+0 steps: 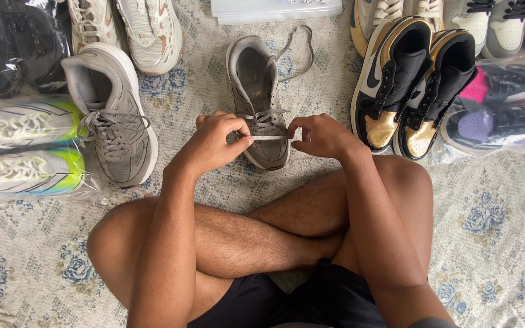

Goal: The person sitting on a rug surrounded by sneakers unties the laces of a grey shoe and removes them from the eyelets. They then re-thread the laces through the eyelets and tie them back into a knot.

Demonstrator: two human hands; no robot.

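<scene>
Centre frame: grey suede-and-mesh sneaker [261, 103] on patterned woven rug [493, 206]. Left hand [214, 143] and right hand [320, 135], each grip pinched shut on flat pale lace [270, 138] stretched taut across toe. Glossy gold-black pair [411, 85] at right.

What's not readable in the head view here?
- Toe of the grey shoe: hidden behind the left hand and right hand.
- Lace ends: covered by the pinching fingers.
- Bagged shoes at left: cut by the frame edge, blurred by plastic.
- Top-row shoes: cropped by the upper edge.
</scene>
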